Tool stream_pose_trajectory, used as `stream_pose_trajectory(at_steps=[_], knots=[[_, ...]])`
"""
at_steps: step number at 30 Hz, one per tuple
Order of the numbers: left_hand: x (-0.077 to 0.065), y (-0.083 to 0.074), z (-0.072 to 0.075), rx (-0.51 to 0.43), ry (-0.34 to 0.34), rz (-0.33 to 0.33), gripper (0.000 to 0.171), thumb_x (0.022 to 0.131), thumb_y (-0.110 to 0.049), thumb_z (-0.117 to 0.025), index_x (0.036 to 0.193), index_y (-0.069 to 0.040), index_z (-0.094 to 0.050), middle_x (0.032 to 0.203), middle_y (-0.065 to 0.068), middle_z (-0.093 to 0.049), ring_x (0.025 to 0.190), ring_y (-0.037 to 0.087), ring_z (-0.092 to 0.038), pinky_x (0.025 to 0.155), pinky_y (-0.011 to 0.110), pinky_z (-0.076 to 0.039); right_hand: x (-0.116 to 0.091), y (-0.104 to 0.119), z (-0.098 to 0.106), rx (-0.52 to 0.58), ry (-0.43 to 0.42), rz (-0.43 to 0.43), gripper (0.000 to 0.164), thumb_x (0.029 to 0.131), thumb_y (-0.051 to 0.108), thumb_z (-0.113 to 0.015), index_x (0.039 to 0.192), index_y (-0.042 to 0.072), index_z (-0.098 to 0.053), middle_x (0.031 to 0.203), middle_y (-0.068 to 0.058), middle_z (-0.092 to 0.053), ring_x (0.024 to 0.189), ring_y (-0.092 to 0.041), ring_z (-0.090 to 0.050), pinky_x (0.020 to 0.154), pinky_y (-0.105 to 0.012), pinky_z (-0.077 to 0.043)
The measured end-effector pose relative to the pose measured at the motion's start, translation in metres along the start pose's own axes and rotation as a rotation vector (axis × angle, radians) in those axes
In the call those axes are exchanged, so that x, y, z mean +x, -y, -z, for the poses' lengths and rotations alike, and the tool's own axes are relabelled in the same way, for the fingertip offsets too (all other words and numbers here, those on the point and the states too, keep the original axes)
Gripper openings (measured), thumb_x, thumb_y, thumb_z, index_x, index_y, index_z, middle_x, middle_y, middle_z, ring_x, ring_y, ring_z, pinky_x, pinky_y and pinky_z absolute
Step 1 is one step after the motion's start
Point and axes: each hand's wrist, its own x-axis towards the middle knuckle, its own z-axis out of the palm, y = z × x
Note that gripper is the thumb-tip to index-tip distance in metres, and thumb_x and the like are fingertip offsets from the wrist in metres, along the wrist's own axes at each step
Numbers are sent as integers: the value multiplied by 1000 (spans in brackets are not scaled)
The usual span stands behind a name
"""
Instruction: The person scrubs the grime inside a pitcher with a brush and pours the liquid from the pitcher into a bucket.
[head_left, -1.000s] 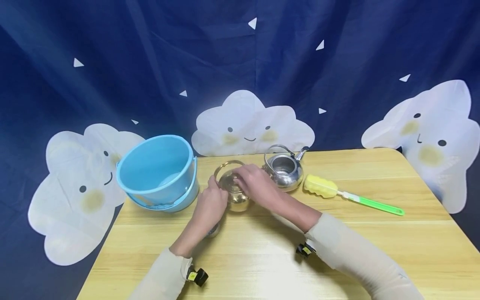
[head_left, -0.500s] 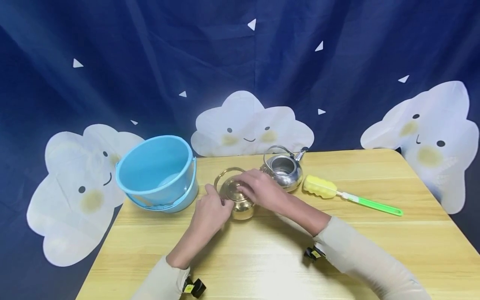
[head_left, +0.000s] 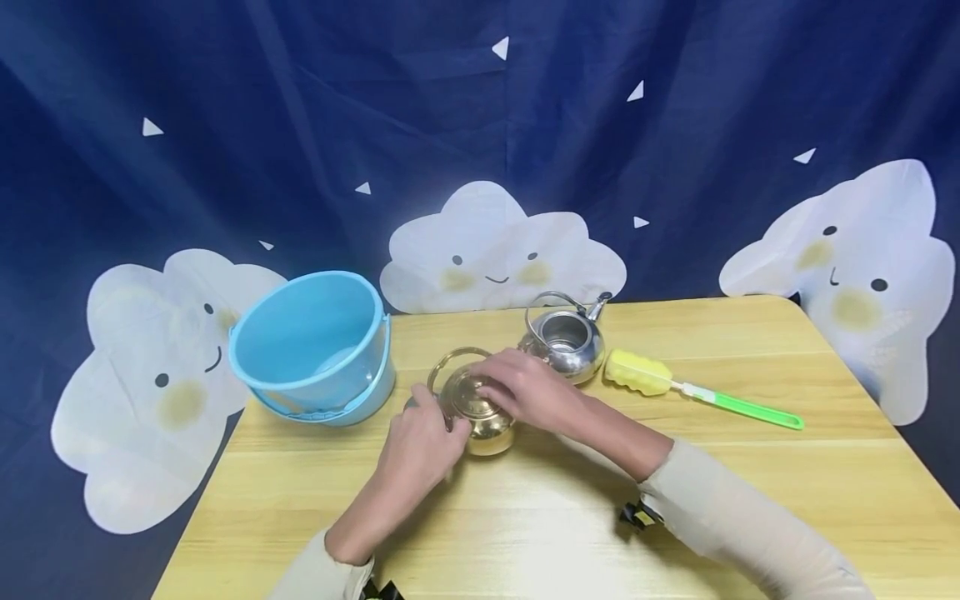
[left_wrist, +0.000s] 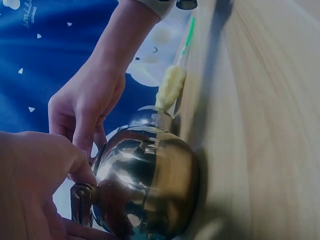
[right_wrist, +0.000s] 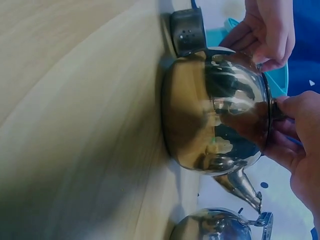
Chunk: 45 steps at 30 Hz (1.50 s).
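The gold-coloured kettle [head_left: 491, 439] stands upright on the table between both hands, its hoop handle [head_left: 452, 358] raised. My right hand [head_left: 538, 390] pinches the knob of its round lid [head_left: 471, 395], which sits on the opening. On the kettle's left side, my left hand [head_left: 420, 442] grips by the handle mount [left_wrist: 82, 197], thumb on the shoulder; its other fingers are partly hidden. A short spout [right_wrist: 239, 187] shows in the right wrist view. Near the left hand in that view is a small perforated metal strainer [right_wrist: 187, 32], mostly hidden from the head camera.
A silver kettle [head_left: 577, 360] without a lid stands behind my right hand. To its right lies a brush with a yellow sponge head [head_left: 637, 372] and green handle [head_left: 757, 412]. A light blue bucket [head_left: 360, 400] stands at the table's left back, before a dark blue curtain [head_left: 420, 100].
The gold kettle has come toward me and slightly right, both hands moving with it. The silver kettle, brush and bucket have stayed put.
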Motion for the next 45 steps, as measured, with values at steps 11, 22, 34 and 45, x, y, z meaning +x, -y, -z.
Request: stream_pose_trajectory(at_steps=[11,22,34,45], knots=[[-10,0,1,13,22,-12,41,88,-29,-61,110,0,-43,60,4,-53,48,20,-50,39,29,-38,-12,17,1,-68,-48,14,31,94,18,-75,123,7,-72,114,-7,-77,103,-19,-74,91,-30,-62],[-3,2,-1,-15,38,-60,39,88,-28,-62,112,-2,-45,65,5,-55,53,21,-51,44,31,-39,-20,27,5,-138,-81,-19,30,92,16,-77,118,3,-72,111,-10,-76,102,-22,-73,91,-32,-62],[3,-3,-6,-133,113,-29,63,93,-24,-60,146,3,-39,64,1,-58,42,14,-52,42,31,-44,-24,38,8,-286,-85,-63,28,90,11,-78,116,1,-72,113,-12,-77,101,-23,-74,90,-31,-62],[9,-5,-9,-189,143,-76,68,91,-21,-61,151,2,-36,66,1,-58,46,13,-52,41,29,-43,-26,40,16,-320,-49,-95,26,89,13,-80,111,2,-72,109,-12,-77,99,-24,-74,87,-31,-63]])
